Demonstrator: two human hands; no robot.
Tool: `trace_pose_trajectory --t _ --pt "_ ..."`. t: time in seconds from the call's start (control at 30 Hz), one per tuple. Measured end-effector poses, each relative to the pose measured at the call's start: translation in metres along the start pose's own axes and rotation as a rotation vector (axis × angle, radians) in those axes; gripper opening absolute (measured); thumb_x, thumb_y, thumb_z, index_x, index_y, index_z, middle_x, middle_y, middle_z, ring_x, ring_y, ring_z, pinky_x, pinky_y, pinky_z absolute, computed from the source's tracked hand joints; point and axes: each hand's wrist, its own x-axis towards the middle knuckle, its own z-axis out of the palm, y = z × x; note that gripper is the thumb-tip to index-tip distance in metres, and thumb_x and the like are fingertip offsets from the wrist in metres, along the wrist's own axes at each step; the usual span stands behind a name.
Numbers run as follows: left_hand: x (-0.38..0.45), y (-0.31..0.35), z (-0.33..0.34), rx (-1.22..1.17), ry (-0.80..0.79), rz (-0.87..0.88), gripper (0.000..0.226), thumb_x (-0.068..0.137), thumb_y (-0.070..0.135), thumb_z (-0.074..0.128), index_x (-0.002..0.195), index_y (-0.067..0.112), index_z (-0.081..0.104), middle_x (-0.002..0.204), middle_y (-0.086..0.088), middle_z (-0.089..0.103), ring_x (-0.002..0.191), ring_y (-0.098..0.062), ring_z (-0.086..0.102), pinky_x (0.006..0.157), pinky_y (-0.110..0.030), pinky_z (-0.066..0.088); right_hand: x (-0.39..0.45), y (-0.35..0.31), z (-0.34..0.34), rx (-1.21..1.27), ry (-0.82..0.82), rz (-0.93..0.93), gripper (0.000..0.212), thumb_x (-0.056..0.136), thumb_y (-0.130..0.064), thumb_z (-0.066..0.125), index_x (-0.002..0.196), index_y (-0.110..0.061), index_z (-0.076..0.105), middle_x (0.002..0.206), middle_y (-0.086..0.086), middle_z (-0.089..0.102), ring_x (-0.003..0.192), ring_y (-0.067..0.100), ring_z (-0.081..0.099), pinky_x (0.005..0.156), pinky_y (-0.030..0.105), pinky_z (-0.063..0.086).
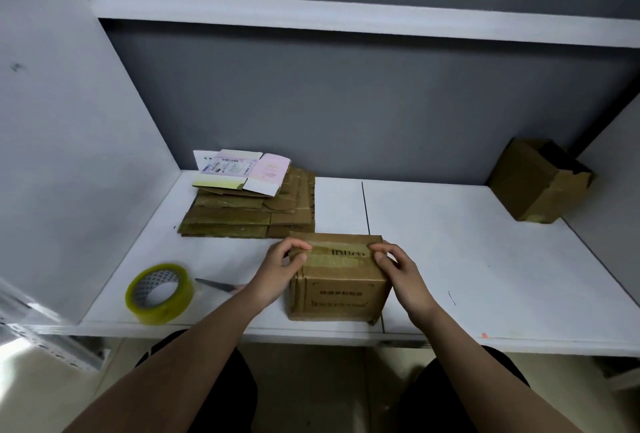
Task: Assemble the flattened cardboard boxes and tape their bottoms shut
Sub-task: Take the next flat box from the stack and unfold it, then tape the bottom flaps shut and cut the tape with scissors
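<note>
Box [337, 277] between both gripping hands

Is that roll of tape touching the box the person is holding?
Apart. The head view shows bare white table between the tape roll and the box, with the left hand also lying between them.

Your worktop [450, 259] carries two assembled boxes [337, 280], one stack of flattened boxes [249, 211], one tape roll [159, 292], and one pair of scissors [216, 285].
</note>
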Motion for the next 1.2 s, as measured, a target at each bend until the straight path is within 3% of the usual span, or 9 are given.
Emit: trace_pose_trajectory --t 0.07,0.17,0.27,0.47,0.7,0.83,1.03,1.13,1.2 --pt "0.000 0.006 0.001 -0.032 0.013 -0.067 0.016 0.096 0.010 0.051 0.102 0.020 0.062 0.112 0.009 0.056 0.110 -0.011 0.048 0.098 -0.030 0.040 0.000 -0.004 0.002 -0.046 0.030 -0.001 0.014 0.098 -0.019 0.051 0.104 -0.016 0.064 0.118 -0.003 0.060 0.100 0.012 0.060 0.069 0.008 0.046" --pt "0.002 0.015 0.004 -0.046 0.075 -0.149 0.018 0.095 0.007 0.051 0.107 0.011 0.064 0.116 0.002 0.056 0.102 -0.011 0.051 0.082 -0.022 0.043 0.002 -0.009 0.006 -0.156 0.075 0.008 0.012 0.098 -0.020 0.051 0.099 -0.017 0.063 0.116 0.001 0.061 0.102 0.017 0.059 0.073 0.017 0.046" --pt "0.005 0.022 0.005 0.155 0.122 -0.094 0.017 0.091 0.008 0.056 0.095 0.022 0.064 0.118 0.000 0.057 0.090 -0.009 0.054 0.068 -0.017 0.043 0.006 -0.017 0.006 -0.337 0.088 -0.019 0.010 0.096 -0.019 0.053 0.091 -0.021 0.061 0.114 0.001 0.061 0.111 0.020 0.055 0.083 0.025 0.039" --pt "0.006 0.040 -0.003 0.395 0.121 0.014 0.018 0.087 0.014 0.062 0.095 0.029 0.063 0.126 -0.002 0.046 0.110 -0.017 0.051 0.089 -0.024 0.041 0.012 -0.051 0.009 -0.820 0.103 -0.141 0.012 0.092 -0.024 0.057 0.098 -0.022 0.067 0.131 0.000 0.051 0.123 0.020 0.046 0.097 0.031 0.037" --pt "-0.005 0.045 -0.065 0.318 0.234 0.103 0.012 0.093 0.014 0.056 0.095 0.022 0.064 0.108 0.000 0.066 0.103 -0.016 0.060 0.085 -0.026 0.045 0.024 -0.093 0.067 -0.869 0.044 -0.406 0.014 0.094 -0.022 0.054 0.100 -0.019 0.067 0.112 -0.002 0.065 0.107 0.018 0.057 0.091 0.033 0.047" --pt "-0.023 0.015 -0.121 0.593 0.427 -0.003 0.019 0.095 0.021 0.051 0.107 0.018 0.065 0.106 -0.001 0.068 0.099 -0.021 0.062 0.081 -0.025 0.043 0.036 -0.106 0.131 -0.852 -0.080 -0.428 0.014 0.094 -0.023 0.053 0.095 -0.018 0.066 0.104 0.000 0.068 0.096 0.021 0.061 0.080 0.034 0.049" --pt "-0.058 -0.066 -0.183 1.094 0.325 -0.247 0.050 0.087 0.040 0.045 0.133 0.023 0.049 0.125 -0.013 0.054 0.107 -0.036 0.058 0.088 -0.043 0.049 0.053 -0.083 0.228 -0.939 -0.342 -0.408 0.018 0.093 -0.024 0.052 0.102 -0.022 0.068 0.109 0.000 0.069 0.100 0.022 0.063 0.078 0.033 0.051" --pt "-0.066 -0.095 -0.191 1.165 0.049 -0.495 0.062 0.089 0.044 0.042 0.148 0.035 0.024 0.143 -0.008 0.040 0.125 -0.031 0.045 0.103 -0.042 0.033 0.059 -0.059 0.258 -0.995 -0.439 -0.347 0.021 0.093 -0.024 0.051 0.106 -0.021 0.068 0.113 0.001 0.068 0.103 0.023 0.061 0.079 0.031 0.050" --pt "-0.066 -0.103 -0.186 1.224 -0.009 -0.417 0.068 0.087 0.037 0.045 0.149 0.035 0.018 0.145 -0.007 0.041 0.130 -0.029 0.043 0.107 -0.049 0.028 0.061 -0.047 0.269 -1.027 -0.471 -0.298 0.022 0.093 -0.024 0.051 0.107 -0.022 0.067 0.114 0.000 0.067 0.105 0.022 0.060 0.081 0.030 0.049"
